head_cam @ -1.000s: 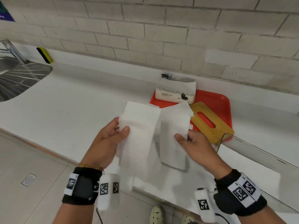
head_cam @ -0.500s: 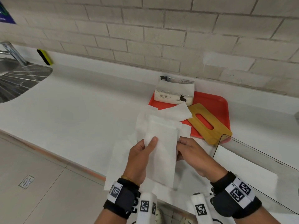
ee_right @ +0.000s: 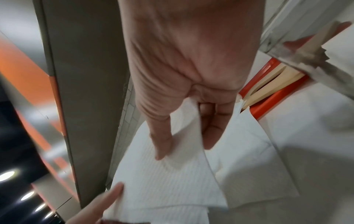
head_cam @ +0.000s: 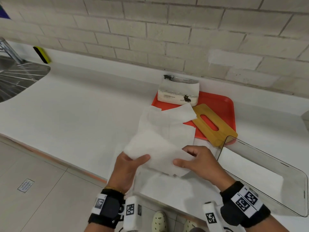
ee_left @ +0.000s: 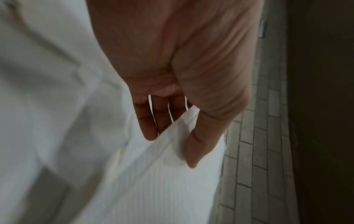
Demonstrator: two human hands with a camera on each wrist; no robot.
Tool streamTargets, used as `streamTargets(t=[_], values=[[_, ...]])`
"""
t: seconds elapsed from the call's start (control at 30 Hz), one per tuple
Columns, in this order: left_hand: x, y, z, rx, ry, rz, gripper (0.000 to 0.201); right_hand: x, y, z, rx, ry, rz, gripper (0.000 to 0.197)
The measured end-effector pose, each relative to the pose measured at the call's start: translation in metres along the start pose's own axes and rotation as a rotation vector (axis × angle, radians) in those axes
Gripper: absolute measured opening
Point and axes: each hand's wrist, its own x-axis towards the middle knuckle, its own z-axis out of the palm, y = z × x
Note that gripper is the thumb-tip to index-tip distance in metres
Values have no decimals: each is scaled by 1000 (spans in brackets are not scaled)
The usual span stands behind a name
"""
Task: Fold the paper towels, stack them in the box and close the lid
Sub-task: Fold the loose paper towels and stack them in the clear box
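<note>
A folded white paper towel [head_cam: 158, 154] hangs above the counter's front edge, held flat between both hands. My left hand [head_cam: 133, 162] pinches its left end, thumb on top; the left wrist view shows the thumb [ee_left: 199, 145] over the towel [ee_left: 162, 181]. My right hand [head_cam: 185, 158] pinches its right end, thumb on top and fingers under it [ee_right: 191, 141]. More unfolded towels [head_cam: 167, 124] lie on the counter beyond. The clear box [head_cam: 260, 174] stands open at my right. Its wooden lid [head_cam: 214, 124] with a slot lies on the red tray [head_cam: 222, 104].
A pack of paper towels [head_cam: 178, 92] stands on the tray's far left corner. A steel sink [head_cam: 18, 76] sits at the far left, with a yellow sponge [head_cam: 41, 54] against the brick wall. The counter edge [head_cam: 66, 163] runs just in front of my hands.
The towel was held wide apart in both hands, then its halves came together. It now lies folded and turned crosswise, lower and nearer to me, with one hand at each end.
</note>
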Motion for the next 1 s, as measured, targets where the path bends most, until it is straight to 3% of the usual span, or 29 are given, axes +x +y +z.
streamTargets(t=[0.17, 0.33, 0.6, 0.8, 1.0], values=[[-10, 4, -42, 358, 66, 6, 36, 7, 9, 10, 148, 73, 6, 33], [-14, -6, -49, 569, 82, 20, 25, 4, 26, 28, 274, 33, 71, 26], [-15, -30, -40, 498, 194, 25, 30, 3, 42, 37, 262, -24, 172, 47], [-20, -38, -23, 486, 182, 90, 24, -4, 40, 40, 207, -50, 77, 37], [-25, -41, -34, 485, 228, 72, 38, -6, 47, 30, 221, -23, 102, 41]])
